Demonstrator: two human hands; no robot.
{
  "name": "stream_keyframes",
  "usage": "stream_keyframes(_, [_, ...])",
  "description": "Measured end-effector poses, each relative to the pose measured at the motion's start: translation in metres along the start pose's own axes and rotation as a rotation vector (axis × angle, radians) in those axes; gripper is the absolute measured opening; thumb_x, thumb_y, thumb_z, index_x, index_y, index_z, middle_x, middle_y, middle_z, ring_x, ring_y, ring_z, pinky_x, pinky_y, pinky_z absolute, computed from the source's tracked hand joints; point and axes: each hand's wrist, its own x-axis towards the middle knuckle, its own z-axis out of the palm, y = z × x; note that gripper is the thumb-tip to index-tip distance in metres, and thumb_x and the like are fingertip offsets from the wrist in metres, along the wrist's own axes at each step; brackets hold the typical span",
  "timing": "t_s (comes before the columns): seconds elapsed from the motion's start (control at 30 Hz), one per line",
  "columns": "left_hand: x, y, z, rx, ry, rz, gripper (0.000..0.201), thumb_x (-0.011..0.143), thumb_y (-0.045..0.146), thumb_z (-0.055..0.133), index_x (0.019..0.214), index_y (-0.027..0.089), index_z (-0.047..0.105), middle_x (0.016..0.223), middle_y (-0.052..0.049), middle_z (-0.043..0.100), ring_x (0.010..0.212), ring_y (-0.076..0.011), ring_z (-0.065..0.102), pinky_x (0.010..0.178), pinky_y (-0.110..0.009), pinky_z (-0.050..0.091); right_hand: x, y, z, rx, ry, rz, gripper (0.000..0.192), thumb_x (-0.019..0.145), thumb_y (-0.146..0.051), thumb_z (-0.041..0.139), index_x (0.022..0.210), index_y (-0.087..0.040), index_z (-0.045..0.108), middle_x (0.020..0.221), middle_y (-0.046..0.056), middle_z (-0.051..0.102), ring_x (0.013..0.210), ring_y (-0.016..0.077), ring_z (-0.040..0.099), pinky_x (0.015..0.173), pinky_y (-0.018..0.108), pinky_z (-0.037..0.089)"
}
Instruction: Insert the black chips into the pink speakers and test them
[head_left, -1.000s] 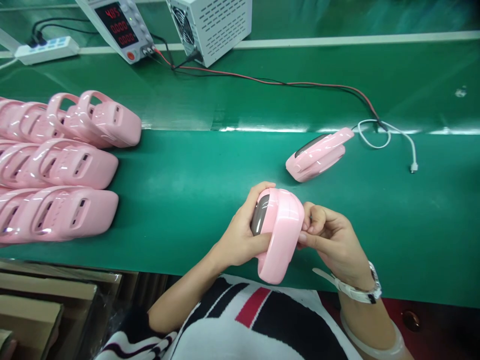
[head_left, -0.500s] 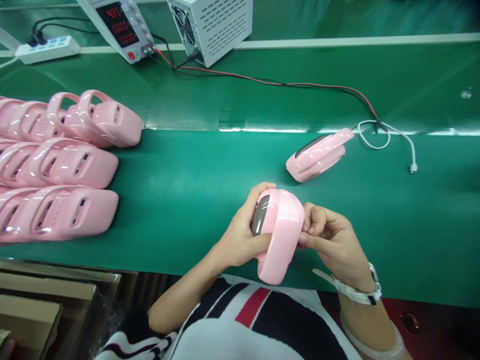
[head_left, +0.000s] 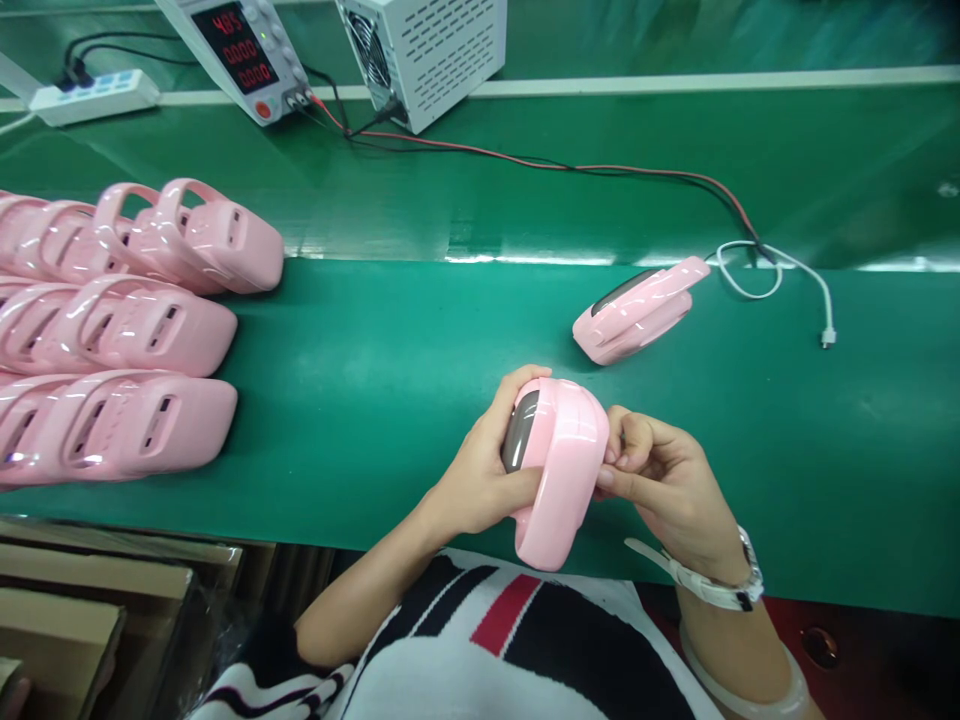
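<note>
Pink device (head_left: 561, 470) up off green mat (head_left: 390, 400), just above near edge, end-on to camera, dark window facing left. Left hand (head_left: 480, 470) wrapped round window side, fingers curled shut on shell: steadying grip. Right hand (head_left: 660, 475) against opposite flank, fingertips (head_left: 609, 465) pinched tight at side seam, likely working small detail. Second pink device (head_left: 637, 308) beyond held device, to its right, beside white cable (head_left: 787, 270). Pink batch (head_left: 120, 330) far left of held device.
</note>
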Motion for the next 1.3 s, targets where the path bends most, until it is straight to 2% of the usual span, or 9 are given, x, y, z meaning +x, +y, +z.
stream_keyframes(0.33, [-0.001,0.0,0.001,-0.048,-0.016,-0.015,0.068,0.073,0.033,0.069,0.131,0.025,0.035,0.117,-0.005,0.051,0.094,-0.019,0.053,0.084,-0.03,0.046,-0.003,-0.006,0.008,-0.079,0.017,-0.042,0.037,0.063,-0.016,0.087,0.054,-0.018,0.05,0.064,-0.003,0.049,0.053,0.0098,0.05,0.042,0.021,0.052])
stream_keyframes(0.47, [0.001,-0.001,-0.002,0.037,-0.009,0.014,0.074,0.07,0.032,0.074,0.132,0.028,0.035,0.115,-0.004,0.052,0.093,-0.0188,0.053,0.085,-0.031,0.045,-0.002,-0.011,0.011,-0.115,0.05,-0.042,0.038,0.06,-0.014,0.088,0.054,-0.017,0.051,0.064,-0.003,0.051,0.054,0.0093,0.052,0.046,0.02,0.053])
stream_keyframes(0.63, [0.006,-0.002,-0.004,-0.005,0.045,0.046,0.074,0.072,0.039,0.072,0.134,0.028,0.033,0.12,-0.005,0.05,0.095,-0.0198,0.054,0.084,-0.032,0.047,0.004,-0.01,0.005,-0.014,0.048,-0.029,0.024,0.068,-0.021,0.083,0.063,-0.019,0.06,0.073,0.0,0.059,0.057,0.0119,0.06,0.05,0.025,0.058])
stream_keyframes(0.73, [0.009,-0.001,-0.003,0.041,0.102,0.091,0.074,0.071,0.037,0.071,0.134,0.028,0.033,0.122,-0.005,0.051,0.094,-0.0189,0.055,0.084,-0.031,0.048,0.001,-0.012,0.007,-0.151,0.067,-0.106,0.011,0.072,-0.019,0.08,0.075,-0.02,0.069,0.08,0.003,0.063,0.064,0.013,0.062,0.054,0.024,0.059])
stream_keyframes(0.8, [0.011,0.001,-0.001,0.082,0.131,0.112,0.078,0.071,0.035,0.073,0.136,0.028,0.031,0.117,-0.004,0.053,0.09,-0.0175,0.055,0.08,-0.03,0.048,-0.001,-0.013,0.009,-0.262,0.085,-0.149,0.007,0.075,-0.019,0.077,0.075,-0.02,0.071,0.077,0.003,0.062,0.065,0.0131,0.062,0.055,0.022,0.057])
stream_keyframes(0.9, [0.013,0.006,0.003,0.111,0.152,0.144,0.083,0.068,0.033,0.075,0.138,0.028,0.029,0.12,-0.004,0.052,0.093,-0.0179,0.055,0.082,-0.03,0.048,-0.003,-0.016,0.009,-0.285,0.078,-0.162,0.009,0.082,-0.02,0.071,0.073,-0.019,0.068,0.073,0.002,0.06,0.061,0.0116,0.06,0.054,0.022,0.055])
stream_keyframes(1.0, [0.016,0.009,0.008,0.112,0.121,0.124,0.084,0.069,0.031,0.074,0.139,0.028,0.028,0.126,-0.005,0.049,0.098,-0.0189,0.055,0.087,-0.031,0.047,-0.005,-0.017,0.004,-0.298,0.067,-0.162,0.013,0.086,-0.022,0.065,0.073,-0.019,0.065,0.073,0.001,0.058,0.059,0.0103,0.058,0.054,0.021,0.052])
stream_keyframes(1.17, [0.022,0.007,0.019,0.103,0.068,0.098,0.083,0.071,0.031,0.07,0.141,0.024,0.024,0.128,-0.008,0.049,0.103,-0.0213,0.055,0.094,-0.035,0.045,-0.015,-0.022,-0.003,-0.493,0.169,-0.227,0.01,0.086,-0.024,0.065,0.078,-0.02,0.066,0.08,0.004,0.06,0.069,0.0145,0.06,0.057,0.023,0.054])
stream_keyframes(1.3, [0.022,0.005,0.025,0.144,0.054,0.081,0.082,0.069,0.028,0.069,0.139,0.025,0.028,0.131,-0.008,0.047,0.105,-0.0232,0.055,0.093,-0.036,0.046,-0.021,-0.028,-0.013,-0.539,0.163,-0.175,0.016,0.086,-0.029,0.064,0.074,-0.019,0.065,0.074,0.004,0.06,0.061,0.0135,0.057,0.053,0.023,0.051])
